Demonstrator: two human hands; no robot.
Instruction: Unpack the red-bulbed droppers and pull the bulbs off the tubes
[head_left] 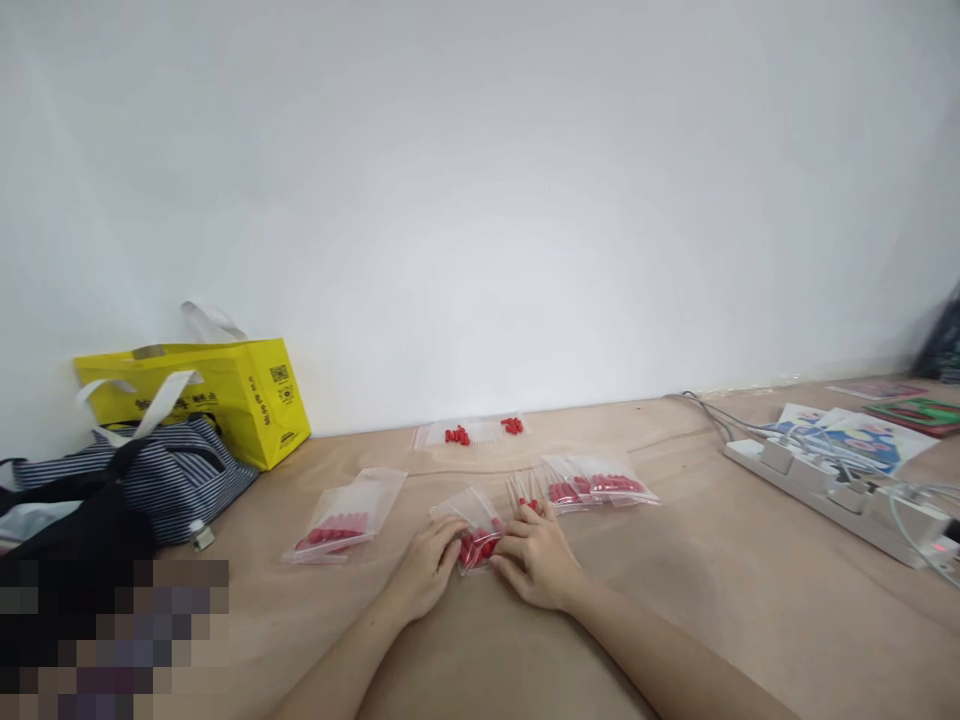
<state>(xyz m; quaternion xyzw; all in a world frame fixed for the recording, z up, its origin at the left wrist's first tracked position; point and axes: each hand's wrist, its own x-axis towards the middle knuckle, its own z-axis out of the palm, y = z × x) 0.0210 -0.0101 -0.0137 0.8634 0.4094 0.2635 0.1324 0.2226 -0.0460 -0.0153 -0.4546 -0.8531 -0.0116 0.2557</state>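
Note:
A small clear zip bag of red pieces lies on the tan table in front of me. My left hand pinches its left edge, and my right hand has fingers curled against its right edge. Just past my right hand lie several thin pale sticks with red tips. Another filled bag rests to the left, and more filled bags lie to the right. Farther back a clear bag carries two small heaps of loose red pieces.
A yellow shopping bag and a striped bag sit at the left by the white wall. A white power strip with plugs and cables runs along the right, with printed booklets behind it.

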